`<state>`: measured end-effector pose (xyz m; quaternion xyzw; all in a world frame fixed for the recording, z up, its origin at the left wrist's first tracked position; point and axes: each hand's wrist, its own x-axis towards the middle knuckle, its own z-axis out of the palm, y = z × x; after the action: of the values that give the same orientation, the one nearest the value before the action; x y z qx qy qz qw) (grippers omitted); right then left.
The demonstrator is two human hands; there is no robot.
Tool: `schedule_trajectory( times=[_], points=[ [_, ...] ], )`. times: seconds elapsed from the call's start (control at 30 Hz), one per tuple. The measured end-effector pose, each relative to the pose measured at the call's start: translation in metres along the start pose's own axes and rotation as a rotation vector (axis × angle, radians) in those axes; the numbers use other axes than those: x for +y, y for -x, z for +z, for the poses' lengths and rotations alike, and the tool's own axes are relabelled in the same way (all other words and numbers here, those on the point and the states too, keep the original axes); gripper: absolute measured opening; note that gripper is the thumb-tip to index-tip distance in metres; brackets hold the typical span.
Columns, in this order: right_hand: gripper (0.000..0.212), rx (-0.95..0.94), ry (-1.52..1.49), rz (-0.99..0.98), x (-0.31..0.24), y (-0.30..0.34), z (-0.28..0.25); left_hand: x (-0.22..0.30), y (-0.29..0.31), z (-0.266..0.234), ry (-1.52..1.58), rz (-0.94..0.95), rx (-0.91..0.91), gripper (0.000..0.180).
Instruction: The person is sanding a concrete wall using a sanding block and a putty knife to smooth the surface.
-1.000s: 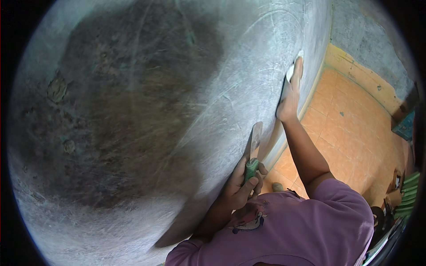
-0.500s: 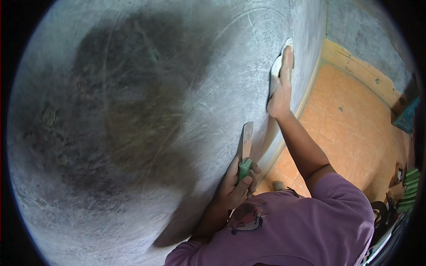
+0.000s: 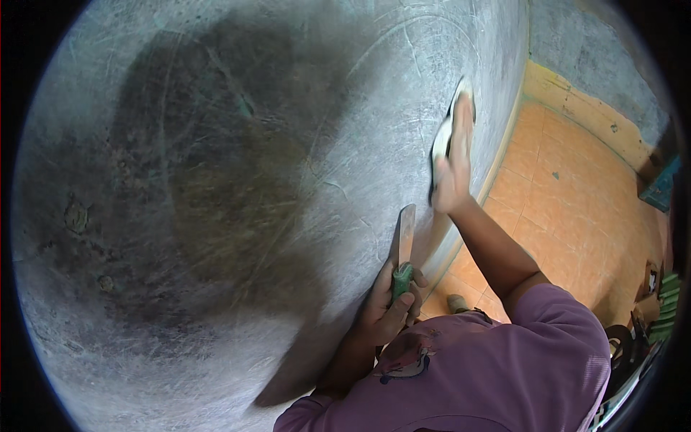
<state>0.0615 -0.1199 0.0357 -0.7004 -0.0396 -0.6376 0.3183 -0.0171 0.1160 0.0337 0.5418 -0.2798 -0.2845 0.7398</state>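
Note:
My left hand (image 3: 389, 315) is wrapped round the green handle of a scraper (image 3: 406, 236), low and close to my body. Its long, narrow metal blade points up along the grey wall (image 3: 360, 151), seemingly just off the surface. Farther up and to the right, my right hand (image 3: 455, 176) lies stretched along a thin whitish pad (image 3: 441, 142), pressing it flat to the wall. The pad's pale edge shows left of the fingers and beyond their tips; its underside is hidden. I cannot tell what it is made of.
Scratches and patches mark the wall, and my shadow falls across it. To the right lies an orange tiled floor (image 3: 554, 198), bordered by a yellowish wall base (image 3: 583, 108). A teal box-like thing (image 3: 661, 186) and ridged green objects (image 3: 664, 306) stand at the far right.
My right hand has slid down the wall, toward me, with the pad. My left hand and the scraper have shifted slightly down and right.

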Motion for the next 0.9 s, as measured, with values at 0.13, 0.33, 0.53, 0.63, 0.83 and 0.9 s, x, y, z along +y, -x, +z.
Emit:
schedule_trajectory(
  times=[0.13,0.33,0.53,0.63,0.83,0.9],
  points=[
    [0.083,-0.100,-0.009,-0.118,0.032,0.055,-0.011,-0.008,-0.004,-0.008,0.017,-0.040,-0.162,0.034],
    [0.081,0.113,0.020,0.326,-0.004,-0.004,0.005,-0.003,0.000,-0.003,-0.015,-0.029,-0.115,0.040],
    [0.086,-0.113,0.005,-0.082,0.027,0.053,-0.012,-0.009,0.002,-0.015,0.042,-0.056,-0.170,0.063],
    [0.083,-0.094,0.047,-0.117,0.047,0.039,-0.016,-0.008,-0.003,-0.010,0.051,-0.052,-0.195,0.063],
    [0.076,-0.016,0.016,0.047,-0.001,0.005,0.004,-0.003,-0.005,-0.005,-0.045,0.037,-0.122,0.045],
    [0.077,-0.068,-0.023,-0.046,0.003,0.032,0.001,-0.003,-0.004,-0.006,-0.049,0.080,-0.100,0.045]
  ],
)
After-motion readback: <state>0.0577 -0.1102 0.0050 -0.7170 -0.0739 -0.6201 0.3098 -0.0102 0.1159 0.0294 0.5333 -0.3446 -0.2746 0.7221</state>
